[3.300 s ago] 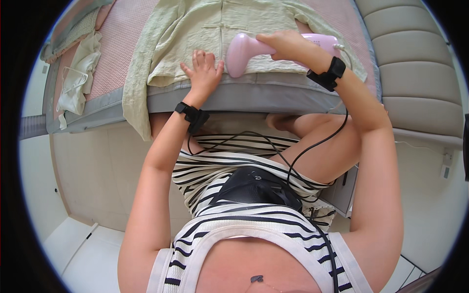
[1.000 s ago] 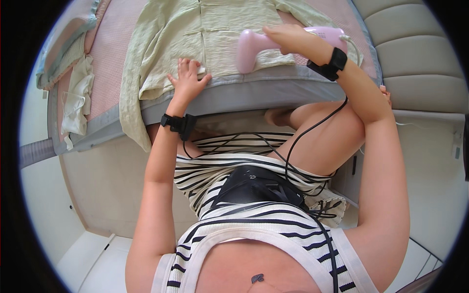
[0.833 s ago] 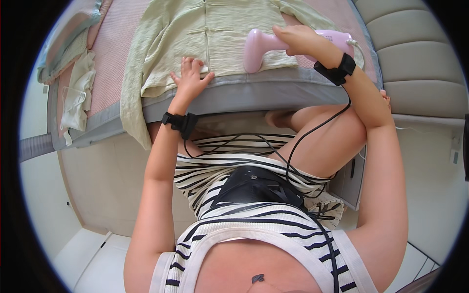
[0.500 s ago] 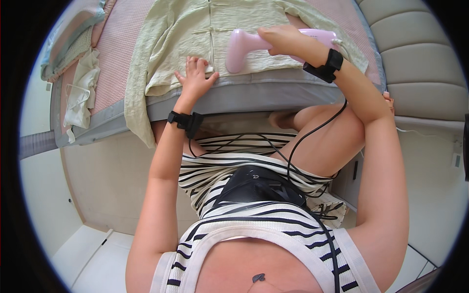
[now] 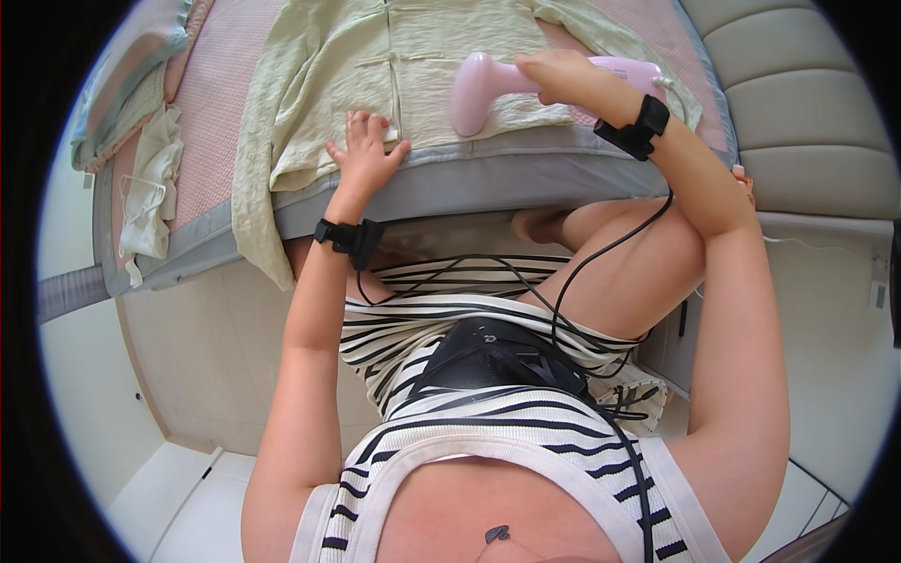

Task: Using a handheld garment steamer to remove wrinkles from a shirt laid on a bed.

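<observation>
- Since half a second ago, both hands barely shifted.
- One pink steamer (image 5: pixel 497 83), top centre, gripped by the right hand (image 5: pixel 558 75).
- One pale green shirt (image 5: pixel 413 66) on the worktop (image 5: pixel 526 178); the left hand (image 5: pixel 364 159) presses flat on its hem, left of the steamer.

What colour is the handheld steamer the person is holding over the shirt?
Pale pink; the steamer in the right hand shows best in the head view.

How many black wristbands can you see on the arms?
2: one black wristband on the left wrist near the board's edge, one black wristband on the right wrist behind the pink steamer.
</observation>
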The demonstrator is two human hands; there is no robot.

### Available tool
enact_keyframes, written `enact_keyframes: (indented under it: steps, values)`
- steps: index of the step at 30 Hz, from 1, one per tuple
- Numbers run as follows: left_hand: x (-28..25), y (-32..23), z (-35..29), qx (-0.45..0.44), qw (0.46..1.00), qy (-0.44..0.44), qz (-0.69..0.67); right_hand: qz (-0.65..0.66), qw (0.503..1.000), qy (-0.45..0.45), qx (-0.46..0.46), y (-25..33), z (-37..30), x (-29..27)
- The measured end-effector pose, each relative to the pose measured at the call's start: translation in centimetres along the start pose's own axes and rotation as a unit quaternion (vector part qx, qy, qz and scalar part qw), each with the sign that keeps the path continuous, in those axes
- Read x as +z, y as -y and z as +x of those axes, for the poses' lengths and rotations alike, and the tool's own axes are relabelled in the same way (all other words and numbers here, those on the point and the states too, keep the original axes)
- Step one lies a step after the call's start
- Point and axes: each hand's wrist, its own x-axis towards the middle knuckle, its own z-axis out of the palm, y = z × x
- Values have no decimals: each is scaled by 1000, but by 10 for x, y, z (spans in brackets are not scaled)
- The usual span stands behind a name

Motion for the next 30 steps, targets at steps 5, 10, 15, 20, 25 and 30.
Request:
enact_keyframes:
  steps: [5,10,15,20,25,30]
  values:
    - [-2,-5,4,0,1000,18,-3,0,999,-33,-15,7,5,-9]
    - [-3,0,4,-3,1000,9,9,-22,1000,7,8,32,26,-14]
    - [-4,-3,5,-11,1000,23,14,-15,999,-38,-22,19,18,-4]
    - [-6,-5,5,-14,999,33,6,-17,999,-44,-13,-2,4,5]
    - [-2,-1,3,-9,1000,23,4,-34,998,-47,0,0,-5,-1]
    - [-2,-1,3,7,1000,17,-4,-41,999,-16,7,11,10,-8]
